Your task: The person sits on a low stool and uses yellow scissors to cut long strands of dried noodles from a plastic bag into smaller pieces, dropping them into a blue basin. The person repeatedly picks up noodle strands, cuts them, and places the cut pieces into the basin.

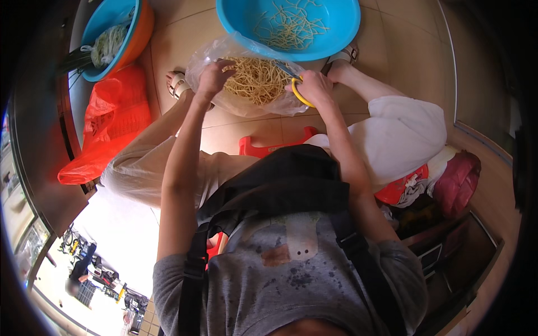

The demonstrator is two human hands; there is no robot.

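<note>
On the tiled floor between my feet lies a clear plastic bag (248,110), its mouth spread wide. It holds a tangled heap of thin, pale brown root-like strands (256,80). My right hand (314,87), at the bag's right side, grips scissors (301,95) with yellow handles; their blades point up and left over the strands. My left hand (213,79) is at the left rim of the bag, fingers bent at the edge of the heap. Whether it pinches a strand is too small to tell. Beyond the bag, a blue plastic basin (235,19) contains a smaller loose pile of cut-looking strands (292,27).
An orange basin with a blue inside (145,31) holds bagged greens (109,44) at upper left. Below it lies a red plastic bag (115,113). A red stool (252,147) shows between my legs. Bags (456,182) sit at right. A dark panel (42,122) stands at left.
</note>
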